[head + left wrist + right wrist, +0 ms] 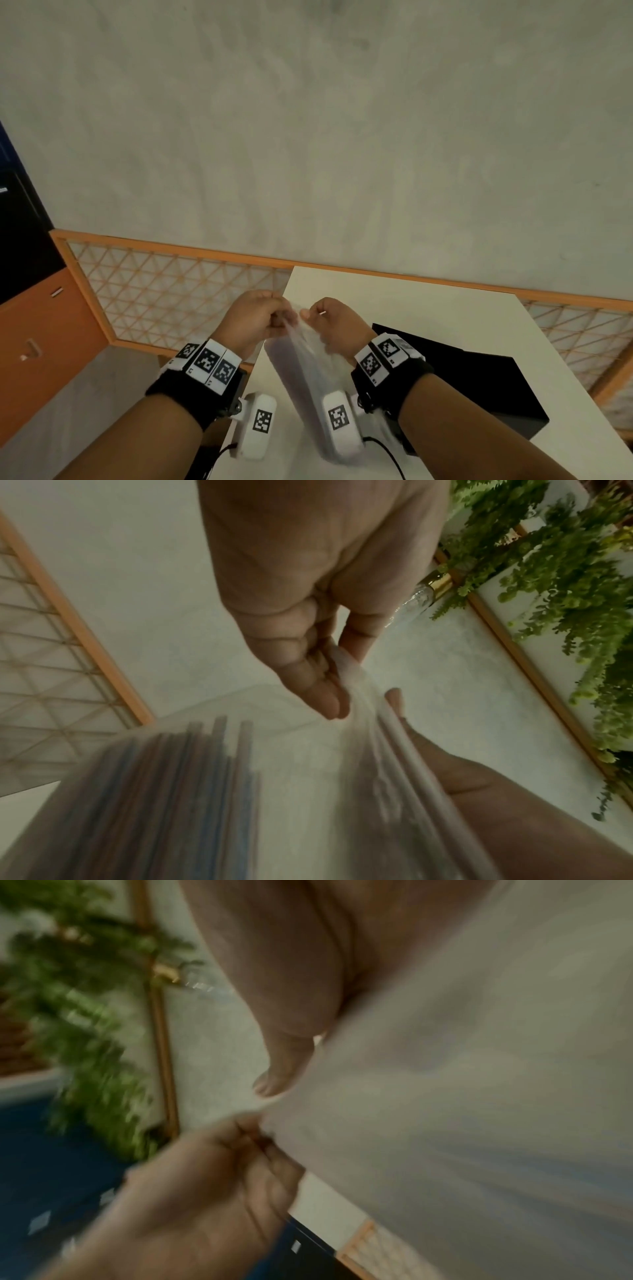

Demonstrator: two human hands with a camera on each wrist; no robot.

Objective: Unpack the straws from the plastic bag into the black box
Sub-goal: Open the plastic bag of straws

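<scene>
Left hand (pixel 253 320) and right hand (pixel 334 320) both pinch the top edge of the clear plastic bag (pixel 301 363), held above the white table (pixel 428 308). Straws (pixel 192 791) inside bag. Black box (pixel 479 383) on table, just right of right wrist.

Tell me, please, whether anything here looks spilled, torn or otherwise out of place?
Nothing stands out. Both hands, left hand and right hand, pinch the plastic bag at its top; the straws are inside, and the black box sits square.
</scene>
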